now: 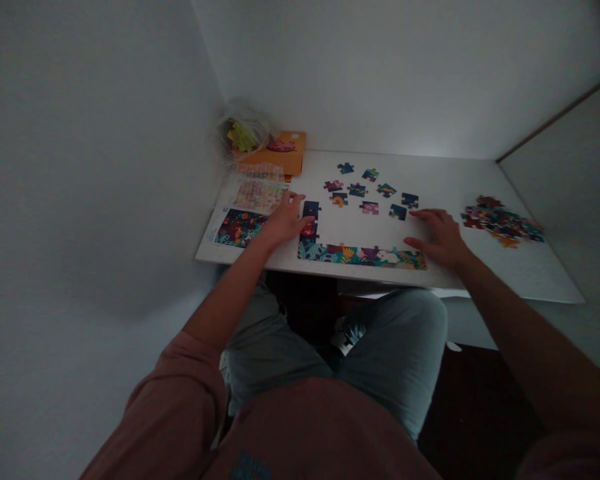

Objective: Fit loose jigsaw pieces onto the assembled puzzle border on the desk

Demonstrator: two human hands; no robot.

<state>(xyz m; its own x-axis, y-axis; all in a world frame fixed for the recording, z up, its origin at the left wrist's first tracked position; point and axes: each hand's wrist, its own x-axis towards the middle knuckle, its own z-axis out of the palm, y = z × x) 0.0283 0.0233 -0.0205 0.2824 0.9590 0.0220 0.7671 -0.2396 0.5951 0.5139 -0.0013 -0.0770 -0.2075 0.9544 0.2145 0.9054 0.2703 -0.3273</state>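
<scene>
Along the front of the white table runs a joined strip of jigsaw pieces [347, 255], which turns up at its left end into a short column [311, 212]. My left hand [286, 220] is at that column, fingers apart, thumb on or just over its red piece. On the other side, my right hand [439, 237] hovers or rests near the strip's right end with thumb and fingers spread and nothing visible between them. Close to its fingertips lies a dark blue jigsaw piece [398, 212]. Several more loose pieces [357, 190] are scattered behind the strip.
A heap of jigsaw pieces [503, 221] lies at the right. On the left are a printed picture sheet [237, 228], a clear plastic sleeve [260, 193], an orange box [293, 157] and a clear bag [245, 133] with yellow-green contents. White walls [380, 80] border the table.
</scene>
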